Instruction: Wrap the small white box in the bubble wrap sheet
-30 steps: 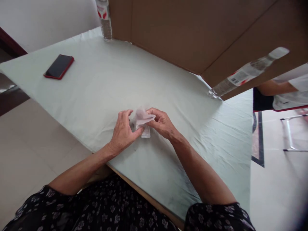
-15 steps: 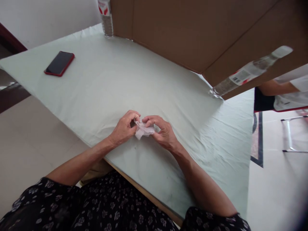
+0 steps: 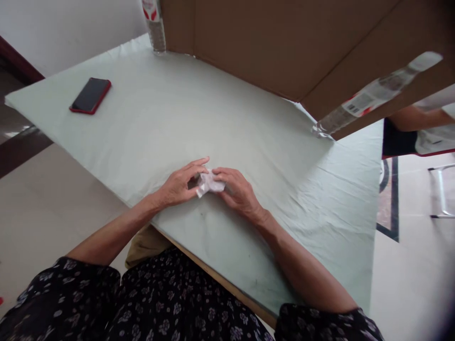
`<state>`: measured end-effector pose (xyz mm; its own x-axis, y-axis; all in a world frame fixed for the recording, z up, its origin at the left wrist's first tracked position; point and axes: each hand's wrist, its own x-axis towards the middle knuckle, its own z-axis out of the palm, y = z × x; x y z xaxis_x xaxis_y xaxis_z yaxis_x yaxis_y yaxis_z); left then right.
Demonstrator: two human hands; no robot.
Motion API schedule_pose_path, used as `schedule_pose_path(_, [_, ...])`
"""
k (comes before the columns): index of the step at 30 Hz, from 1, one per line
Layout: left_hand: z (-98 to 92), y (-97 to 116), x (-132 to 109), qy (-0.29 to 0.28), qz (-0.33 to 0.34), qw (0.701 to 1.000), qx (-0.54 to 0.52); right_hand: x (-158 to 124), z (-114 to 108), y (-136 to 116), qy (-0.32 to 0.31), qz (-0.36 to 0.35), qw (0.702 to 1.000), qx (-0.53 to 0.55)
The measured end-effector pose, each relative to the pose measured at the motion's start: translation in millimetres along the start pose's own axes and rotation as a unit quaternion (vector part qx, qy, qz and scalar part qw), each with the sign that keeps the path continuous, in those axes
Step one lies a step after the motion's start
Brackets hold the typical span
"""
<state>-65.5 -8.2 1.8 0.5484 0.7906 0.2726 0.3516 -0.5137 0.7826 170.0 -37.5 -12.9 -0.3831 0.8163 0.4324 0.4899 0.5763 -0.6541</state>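
A small, crumpled, whitish see-through plastic bag [image 3: 212, 183] is between my two hands, just above or on the cloth near the table's front edge. My right hand [image 3: 240, 192] grips its right side, thumb below and fingers curled over the top. My left hand [image 3: 179, 184] has its thumb and a fingertip at the bag's left end, with the index finger lifted and stretched out. What the bag may contain cannot be made out.
A pale green cloth [image 3: 170, 113] covers the table. A red-cased phone [image 3: 91, 95] lies at the left. Brown cardboard panels [image 3: 249, 42] stand behind, with a clear bottle [image 3: 155, 31] at the left end and another bottle [image 3: 369, 102] at the right. Another person's arm [image 3: 419, 118] shows beyond.
My left fingers have straightened and the index finger has risen off the bag. My right fingers have closed further over it. The view has shifted slightly.
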Motion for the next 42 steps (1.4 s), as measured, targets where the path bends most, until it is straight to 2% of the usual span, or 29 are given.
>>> schedule_pose_path(2, [0.3,5.4,10.1,-0.012,-0.087,0.995,-0.053,9.2,-5.6,-1.8,-0.018,0.1,0.989,0.103])
schedule_pose_path(4, [-0.7,11.1,18.8,-0.041,-0.167,0.98,-0.098,14.9,-9.2,-3.2,-0.046,0.203,0.954,0.216])
schedule_pose_path(6, [-0.6,14.8,24.6,-0.038,-0.206,0.974,-0.092,17.2,-9.7,-4.0,-0.058,0.272,0.916,0.29])
schedule_pose_path(8, [1.0,15.7,27.2,-0.009,-0.211,0.975,-0.063,17.8,-8.1,-4.3,-0.041,0.3,0.903,0.306])
schedule_pose_path(10, [2.9,14.4,27.4,0.006,-0.203,0.976,-0.076,18.5,-6.4,-4.1,-0.023,0.302,0.907,0.293])
schedule_pose_path(12, [3.9,11.7,26.5,-0.008,-0.195,0.968,-0.159,19.8,-5.4,-3.1,-0.017,0.297,0.913,0.281])
schedule_pose_path(15, [5.2,6.8,24.8,-0.054,-0.187,0.935,-0.295,22.1,-4.0,-0.3,-0.022,0.295,0.916,0.273])
schedule_pose_path(17, [7.1,3.8,23.9,-0.065,-0.199,0.92,-0.33,22.4,-2.8,1.5,-0.019,0.292,0.921,0.257])
schedule_pose_path(20, [11.0,0.7,22.9,-0.056,-0.222,0.908,-0.351,18.7,-2.2,1.9,0.04,0.268,0.945,0.182])
schedule_pose_path(24, [14.0,-0.9,21.5,-0.048,-0.22,0.897,-0.379,7.6,-5.1,0.1,0.13,0.194,0.971,0.039])
schedule_pose_path(27, [13.4,-0.5,20.9,-0.055,-0.218,0.891,-0.394,1.5,-4.7,1.5,0.102,0.16,0.982,0.013])
schedule_pose_path(31, [12.3,0.9,21.0,-0.061,-0.222,0.883,-0.409,2.4,0.1,7.6,0.022,0.162,0.986,0.039])
schedule_pose_path(37, [12.0,3.5,21.0,-0.069,-0.227,0.883,-0.404,9.8,0.1,11.2,-0.041,0.153,0.986,0.044])
schedule_pose_path(40, [11.3,5.3,20.6,-0.074,-0.234,0.887,-0.392,9.4,0.7,7.8,-0.046,0.145,0.987,0.047])
schedule_pose_path(42, [11.3,6.2,20.7,-0.069,-0.235,0.889,-0.386,7.9,1.7,6.0,-0.011,0.151,0.987,0.051])
